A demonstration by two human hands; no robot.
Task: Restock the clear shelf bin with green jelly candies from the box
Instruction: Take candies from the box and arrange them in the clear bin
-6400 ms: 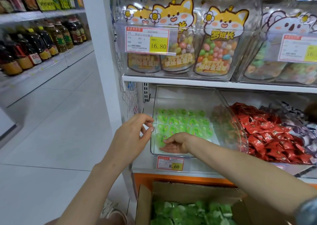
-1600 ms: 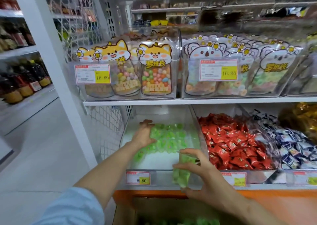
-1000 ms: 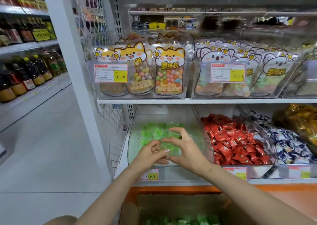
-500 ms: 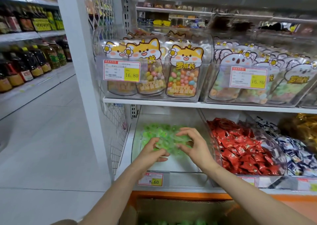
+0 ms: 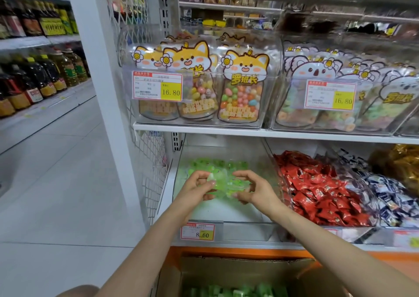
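Head camera: left hand (image 5: 197,189) and right hand (image 5: 254,191), each grip curled round one shared clump of green jelly candies (image 5: 226,183), hold it inside the clear bin (image 5: 238,228). Bin looks thinly covered, its front bare. Box (image 5: 226,269) below holds plenty, so most restocking is probably left.

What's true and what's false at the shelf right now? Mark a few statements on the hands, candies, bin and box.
1. Both the left hand and the right hand hold green jelly candies over the clear bin. True.
2. The bin's price tag reads 16.80. False: it reads 8.60.
3. Red-wrapped candies lie right of the clear bin. True.
4. The cardboard box below is empty. False: boxed candies show inside it.
5. The clear bin is full to its front wall. False: its front floor is bare.
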